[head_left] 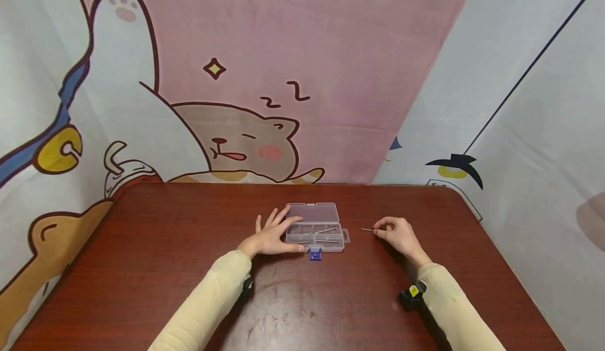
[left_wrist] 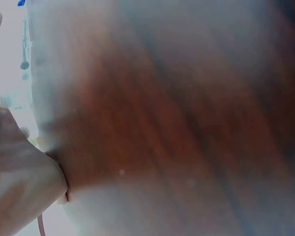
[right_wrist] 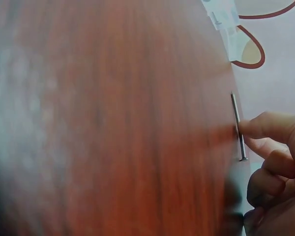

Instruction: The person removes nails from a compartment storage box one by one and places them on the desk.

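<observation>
A small clear plastic box (head_left: 341,247) stands on the table, its lid (head_left: 316,213) laid back and a blue latch (head_left: 315,254) at its front. Several thin metal nails (head_left: 326,241) lie in its compartments. My left hand (head_left: 273,238) rests across the box's left end, fingers spread, the thumb by the front edge. Only part of that hand shows in the left wrist view. To the right of the box, my right hand (head_left: 397,235) pinches a single nail (right_wrist: 237,110) between thumb and fingertips. In the right wrist view its flat head points down.
The brown wooden table (head_left: 156,267) has its far edge just behind the box. A cloth backdrop (head_left: 354,78) with cartoon animals hangs behind and at both sides. A clear hang tab (head_left: 346,236) sticks out from the box's right end.
</observation>
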`<state>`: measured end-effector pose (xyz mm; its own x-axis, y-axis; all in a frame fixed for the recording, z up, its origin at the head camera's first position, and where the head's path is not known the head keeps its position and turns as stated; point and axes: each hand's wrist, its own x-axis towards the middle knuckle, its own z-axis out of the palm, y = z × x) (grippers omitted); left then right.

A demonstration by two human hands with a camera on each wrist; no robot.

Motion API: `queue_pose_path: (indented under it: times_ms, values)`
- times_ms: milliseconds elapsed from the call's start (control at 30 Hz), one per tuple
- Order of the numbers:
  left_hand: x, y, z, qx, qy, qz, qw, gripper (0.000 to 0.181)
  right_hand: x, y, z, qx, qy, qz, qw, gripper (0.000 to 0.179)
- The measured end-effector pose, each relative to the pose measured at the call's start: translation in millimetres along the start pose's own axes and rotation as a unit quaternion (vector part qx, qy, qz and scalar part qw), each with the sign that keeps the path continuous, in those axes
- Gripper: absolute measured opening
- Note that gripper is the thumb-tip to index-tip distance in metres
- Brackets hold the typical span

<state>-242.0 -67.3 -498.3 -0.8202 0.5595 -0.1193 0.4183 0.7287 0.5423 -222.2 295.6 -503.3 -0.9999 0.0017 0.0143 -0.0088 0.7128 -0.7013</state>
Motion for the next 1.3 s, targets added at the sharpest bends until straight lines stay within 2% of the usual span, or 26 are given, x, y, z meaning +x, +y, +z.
queue_pose_path:
  times_ms: [367,667,933,1100,1300]
  values:
    - [-0.5,-0.5,0.9,-0.001,0.002,0.000,1.0000,0.084,-2.9,-12,6,0.036,0.024,-0.011,0.9990,0.011]
    - [-0.3,-1.6,0.9,-0.009,-0.004,0.002,1.0000,0.083,-4.3,-32,24,0.076,0.019,-0.022,0.9967,0.008]
    - [1.5,-1.0,-0.4,-0.006,-0.005,0.006,0.9999,0.082,-3.3,-54,41,0.089,0.011,-0.040,0.9952,0.007]
    - [1.1,-0.4,-2.2,-0.009,0.000,0.009,0.9999,0.080,-2.0,-67,51,0.096,0.004,-0.064,0.9933,0.008]
    - [1.9,-0.6,-1.0,-0.004,0.001,0.008,1.0000,0.081,0.0,-79,62,0.094,-0.008,-0.117,0.9886,0.008]
